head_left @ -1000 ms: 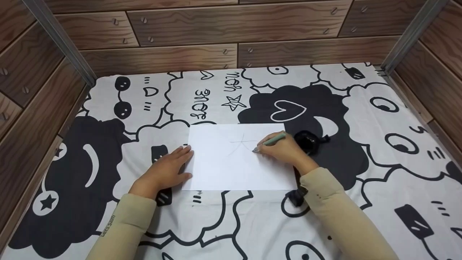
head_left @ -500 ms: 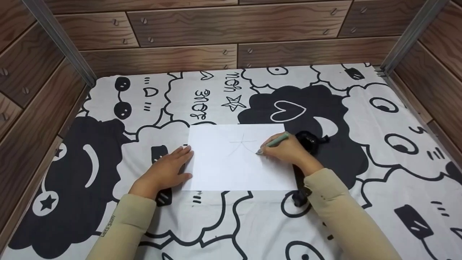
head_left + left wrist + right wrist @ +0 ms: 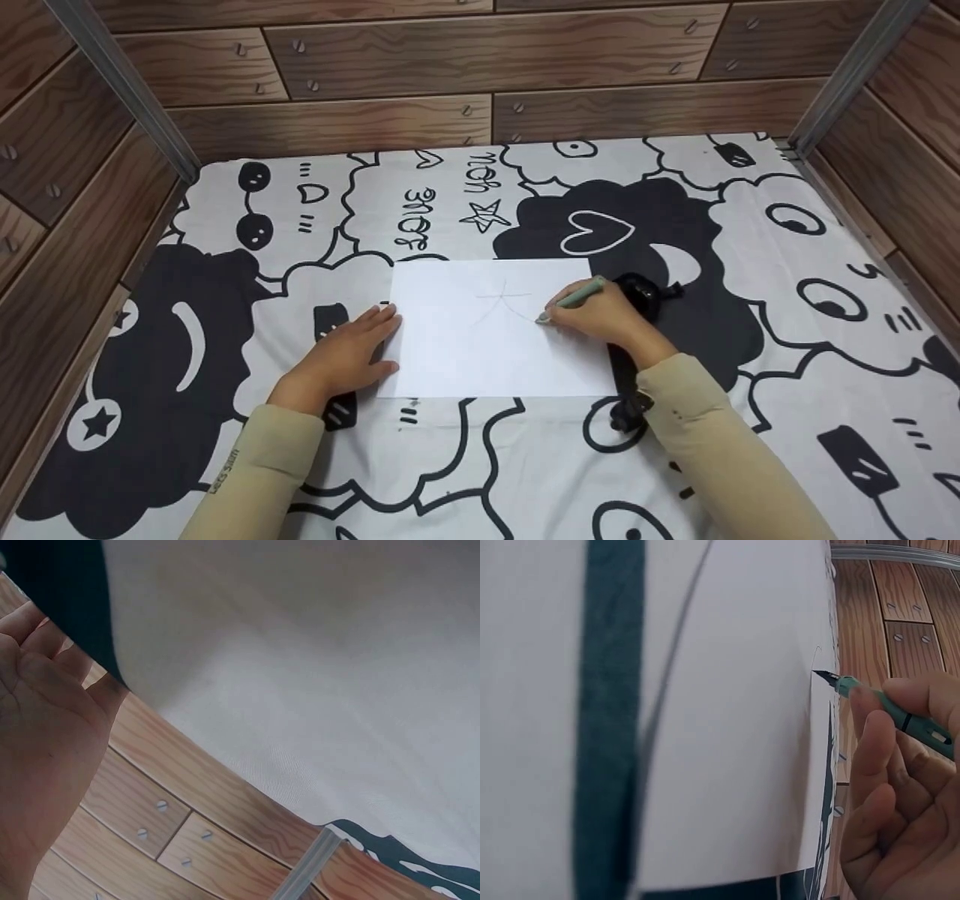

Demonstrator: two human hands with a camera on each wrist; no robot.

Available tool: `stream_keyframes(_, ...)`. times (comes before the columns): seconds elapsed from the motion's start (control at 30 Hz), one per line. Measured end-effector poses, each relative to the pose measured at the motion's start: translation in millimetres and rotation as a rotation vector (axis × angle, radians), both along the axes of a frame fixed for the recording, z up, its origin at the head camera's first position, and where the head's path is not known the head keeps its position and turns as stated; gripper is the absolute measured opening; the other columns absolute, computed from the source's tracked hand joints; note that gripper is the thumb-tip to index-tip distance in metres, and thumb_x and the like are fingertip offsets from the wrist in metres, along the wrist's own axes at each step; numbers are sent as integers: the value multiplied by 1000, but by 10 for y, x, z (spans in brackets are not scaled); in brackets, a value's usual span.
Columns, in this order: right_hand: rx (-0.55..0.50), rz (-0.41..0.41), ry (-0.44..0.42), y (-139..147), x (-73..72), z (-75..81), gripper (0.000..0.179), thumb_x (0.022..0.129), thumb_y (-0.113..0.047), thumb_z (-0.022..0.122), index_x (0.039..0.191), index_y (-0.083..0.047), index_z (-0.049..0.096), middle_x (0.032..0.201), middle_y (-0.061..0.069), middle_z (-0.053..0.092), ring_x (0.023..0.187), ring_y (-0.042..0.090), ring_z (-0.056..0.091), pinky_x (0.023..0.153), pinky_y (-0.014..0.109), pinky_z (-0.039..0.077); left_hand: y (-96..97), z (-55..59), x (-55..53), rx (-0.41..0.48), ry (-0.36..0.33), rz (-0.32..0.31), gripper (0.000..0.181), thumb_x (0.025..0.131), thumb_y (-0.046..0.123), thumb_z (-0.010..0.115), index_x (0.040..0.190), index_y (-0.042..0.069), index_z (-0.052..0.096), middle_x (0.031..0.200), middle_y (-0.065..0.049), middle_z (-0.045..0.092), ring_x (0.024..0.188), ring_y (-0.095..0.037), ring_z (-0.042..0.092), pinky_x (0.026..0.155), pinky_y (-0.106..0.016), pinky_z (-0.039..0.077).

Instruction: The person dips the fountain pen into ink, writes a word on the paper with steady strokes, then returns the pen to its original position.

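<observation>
In the head view, a white sheet of paper [image 3: 457,360] lies on the patterned cloth. My right hand [image 3: 600,315] pinches a green fountain pen [image 3: 582,292] between thumb and fingers, and the dark nib [image 3: 825,676] meets the sheet in the right wrist view. Thin strokes [image 3: 502,297], a crossed line with two legs spreading down, mark the upper middle of the paper; the nib sits at the end of the right leg. My left hand [image 3: 341,352] rests at the sheet's left edge, fingertips and thumb on the paper, its palm side showing in the left wrist view.
A black-and-white cartoon cloth [image 3: 450,465] covers the table. A glossy black object [image 3: 643,291] lies beyond my right hand, and a dark strap-like piece [image 3: 628,412] shows by my right sleeve. Wood-plank-patterned walls [image 3: 375,60] with grey corner posts [image 3: 127,90] enclose the table.
My right hand and the fountain pen have moved slightly right and toward me, and the right leg of the drawing has grown longer. The left hand has stayed in place.
</observation>
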State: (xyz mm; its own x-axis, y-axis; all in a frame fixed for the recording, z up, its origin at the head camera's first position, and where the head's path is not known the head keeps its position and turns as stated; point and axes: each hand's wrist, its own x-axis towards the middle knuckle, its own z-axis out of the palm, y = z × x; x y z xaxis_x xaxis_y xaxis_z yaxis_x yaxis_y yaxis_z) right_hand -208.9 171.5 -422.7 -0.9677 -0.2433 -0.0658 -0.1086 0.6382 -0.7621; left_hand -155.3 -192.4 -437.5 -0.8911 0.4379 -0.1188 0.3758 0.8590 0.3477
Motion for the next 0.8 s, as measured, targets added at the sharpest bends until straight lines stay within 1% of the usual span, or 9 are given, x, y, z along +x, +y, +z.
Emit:
stream_keyframes(0.2, -18, -16, 86, 14, -1, -33, 10, 80, -19, 71, 85, -13, 77, 72, -4, 70, 59, 11, 57, 53, 25, 43, 3, 6, 0, 6, 1, 2, 64, 90, 26, 65, 144, 3, 40, 152, -11, 31, 140, -32, 23, 108, -55, 26)
stream_keyframes(0.43, -159, -38, 120, 51, -21, -68, 11, 83, -15, 71, 91, -9, 76, 78, 1, 72, 65, 13, 63, 52, 20, 45, 11, 4, -5, -6, -19, 13, 65, 90, 27, 65, 146, 5, 38, 153, -9, 30, 141, -31, 22, 108, -55, 25)
stream_keyframes(0.6, -242, -53, 204, 79, -40, -87, 11, 85, -12, 71, 94, -8, 76, 78, 3, 72, 65, 12, 63, 52, 19, 44, 11, 0, -9, -1, -27, 19, 65, 90, 27, 65, 146, 6, 38, 153, -9, 29, 141, -30, 21, 108, -57, 25)
stream_keyframes(0.7, -322, -51, 245, 94, -47, -96, 12, 86, -7, 70, 96, -3, 75, 79, 8, 72, 64, 11, 61, 53, 17, 44, 10, -1, -7, -1, -22, 18, 65, 90, 27, 64, 146, 5, 38, 153, -9, 29, 141, -31, 21, 107, -58, 25)
stream_keyframes(0.8, -407, -47, 268, 102, -41, -87, 13, 86, -1, 68, 98, 3, 73, 81, 14, 71, 63, 9, 60, 53, 16, 44, 10, -4, -4, -2, -16, 14, 65, 90, 27, 65, 145, 4, 39, 153, -10, 30, 141, -32, 22, 107, -57, 25)
